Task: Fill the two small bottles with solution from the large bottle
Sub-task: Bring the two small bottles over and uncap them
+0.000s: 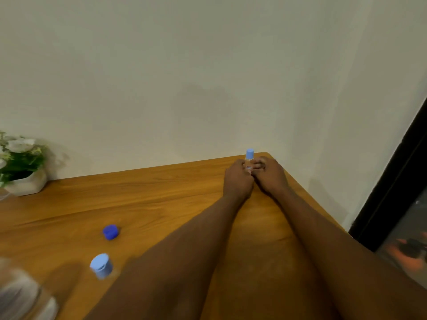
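- Both my arms reach out across the wooden table (143,199) toward its far right corner, close to the pale wall (184,65).
- My left hand (236,179) is curled around the left side of a small bottle (249,167), fingers closed on its body.
- My right hand (269,175) wraps the same small bottle from the right, fingertips pressed against its clear body.
- That small bottle stands upright between my 2 hands, with its light blue cap (250,154) on and poking up above my fingers.
- A second small bottle (101,266) with a light blue flip cap stands near the left, closer to me and well apart from my hands; motion blur hides its body.
- A dark blue cap (111,232) lies loose on the table just beyond that second bottle.
- At the bottom left corner a blurred clear shape (20,294) shows, likely the large bottle, though I cannot tell for sure.
- A white pot of flowers (23,165) sits at the far left against the wall.
- A dark door frame (392,185) runs down the right edge.
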